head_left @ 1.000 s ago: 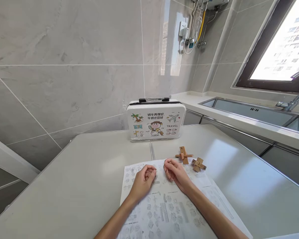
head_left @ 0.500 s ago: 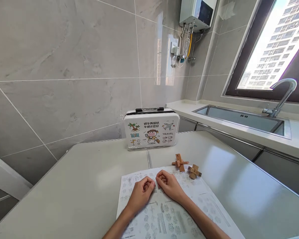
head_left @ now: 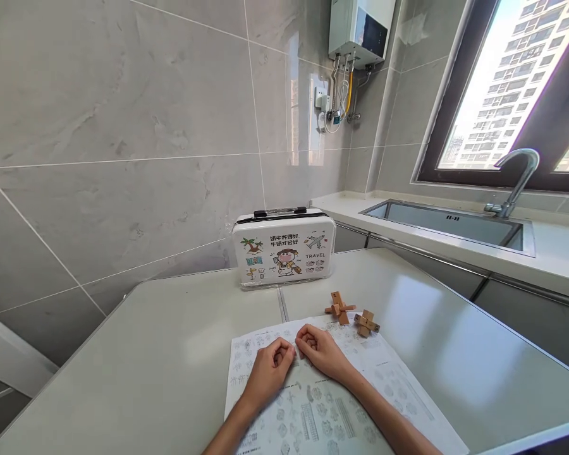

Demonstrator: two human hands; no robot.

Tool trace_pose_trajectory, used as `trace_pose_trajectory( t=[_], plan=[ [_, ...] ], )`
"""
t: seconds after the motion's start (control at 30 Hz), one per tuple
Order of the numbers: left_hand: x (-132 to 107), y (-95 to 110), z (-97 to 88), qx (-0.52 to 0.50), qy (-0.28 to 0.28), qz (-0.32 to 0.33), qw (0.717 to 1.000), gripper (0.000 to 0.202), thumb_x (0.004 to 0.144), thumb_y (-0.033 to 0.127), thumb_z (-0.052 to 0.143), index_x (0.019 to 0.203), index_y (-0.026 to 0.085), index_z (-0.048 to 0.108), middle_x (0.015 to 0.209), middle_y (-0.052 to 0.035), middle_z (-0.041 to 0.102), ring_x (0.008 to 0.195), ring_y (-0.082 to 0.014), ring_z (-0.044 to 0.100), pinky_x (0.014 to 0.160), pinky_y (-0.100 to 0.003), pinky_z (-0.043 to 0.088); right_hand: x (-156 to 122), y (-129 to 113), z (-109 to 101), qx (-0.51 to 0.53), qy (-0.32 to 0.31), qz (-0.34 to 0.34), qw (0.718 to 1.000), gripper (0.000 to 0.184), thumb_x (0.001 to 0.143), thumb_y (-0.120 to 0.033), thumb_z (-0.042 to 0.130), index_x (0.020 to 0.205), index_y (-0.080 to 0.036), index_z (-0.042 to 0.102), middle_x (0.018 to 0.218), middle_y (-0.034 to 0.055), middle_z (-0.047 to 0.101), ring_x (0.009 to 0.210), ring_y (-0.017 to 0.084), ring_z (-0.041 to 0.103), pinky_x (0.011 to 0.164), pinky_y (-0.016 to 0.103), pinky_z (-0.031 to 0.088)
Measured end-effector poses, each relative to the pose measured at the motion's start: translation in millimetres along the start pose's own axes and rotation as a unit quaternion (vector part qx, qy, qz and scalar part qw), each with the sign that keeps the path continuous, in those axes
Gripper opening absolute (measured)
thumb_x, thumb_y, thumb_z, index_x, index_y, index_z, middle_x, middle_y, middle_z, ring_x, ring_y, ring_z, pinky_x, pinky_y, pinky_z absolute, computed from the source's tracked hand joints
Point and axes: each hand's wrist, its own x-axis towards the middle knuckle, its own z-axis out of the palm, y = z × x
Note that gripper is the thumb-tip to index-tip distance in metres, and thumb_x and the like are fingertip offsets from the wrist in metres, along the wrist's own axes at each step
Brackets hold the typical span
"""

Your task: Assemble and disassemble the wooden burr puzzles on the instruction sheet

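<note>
My left hand (head_left: 269, 370) and my right hand (head_left: 318, 351) rest side by side on a printed sheet of diagrams (head_left: 332, 404) lying on the pale table (head_left: 152, 366). Both hands are curled into loose fists, their knuckles almost touching; nothing shows inside them. Just beyond my right hand stand two small wooden interlocking puzzles, one (head_left: 339, 308) on the bare table and another (head_left: 366, 323) at the sheet's far corner. Neither hand touches them.
A small white suitcase-shaped case (head_left: 283, 248) with cartoon travel pictures stands upright at the table's far edge against the tiled wall. To the right run a counter with a steel sink (head_left: 448, 222) and tap (head_left: 516, 180), under a window. A water heater (head_left: 360, 28) hangs high up.
The view has tilted up and swung slightly; the water heater and tap have come into sight. My hands have drawn closer together and stay curled on the sheet.
</note>
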Motion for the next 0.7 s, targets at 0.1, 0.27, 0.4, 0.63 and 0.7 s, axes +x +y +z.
trace_pose_trajectory(
  t=[0.1,0.27,0.4,0.63,0.7],
  plan=[
    [-0.7,-1.1,-0.2,0.002,0.004,0.001,1.000,0.034,0.099,0.048,0.053,0.087,0.019,0.067,0.071,0.0012,0.057,0.065,-0.0148,0.042,0.062,-0.027,0.033,-0.8,-0.1,-0.1,0.000,-0.001,-0.002,1.000,0.018,0.096,-0.038,0.062,0.087,-0.022,0.060,0.066,-0.0002,0.067,0.063,0.018,0.061,0.062,0.028,0.046],
    [-1.4,-0.3,-0.2,0.007,0.005,-0.001,1.000,0.035,0.099,0.048,0.053,0.087,0.019,0.067,0.070,0.0018,0.055,0.065,-0.0150,0.042,0.063,-0.027,0.033,-1.3,-0.4,0.2,0.000,-0.003,-0.004,1.000,0.017,0.095,-0.037,0.062,0.087,-0.022,0.060,0.065,-0.0006,0.067,0.060,0.018,0.060,0.060,0.028,0.045],
    [-2.4,1.0,0.2,0.021,0.008,0.000,1.000,0.035,0.098,0.049,0.053,0.087,0.019,0.067,0.069,0.0017,0.056,0.065,-0.0154,0.044,0.063,-0.027,0.034,-0.6,0.7,0.1,0.004,-0.003,-0.008,1.000,0.016,0.094,-0.036,0.062,0.086,-0.022,0.061,0.065,-0.0005,0.067,0.060,0.017,0.059,0.060,0.028,0.044],
    [-4.3,6.4,1.4,0.043,0.007,0.005,0.999,0.035,0.099,0.049,0.053,0.084,0.020,0.066,0.064,0.0035,0.049,0.061,-0.0147,0.040,0.060,-0.027,0.031,1.3,7.6,-0.3,0.007,-0.001,-0.011,1.000,0.018,0.097,-0.037,0.060,0.088,-0.022,0.060,0.066,-0.0006,0.067,0.057,0.016,0.058,0.057,0.027,0.044],
    [-5.2,8.3,2.1,0.065,0.003,0.012,0.998,0.034,0.099,0.048,0.053,0.082,0.020,0.064,0.063,0.0034,0.050,0.060,-0.0148,0.040,0.059,-0.027,0.031,2.3,10.5,0.3,0.006,-0.001,-0.012,1.000,0.018,0.096,-0.038,0.060,0.087,-0.022,0.060,0.066,-0.0006,0.067,0.057,0.017,0.060,0.057,0.027,0.044]
  ],
)
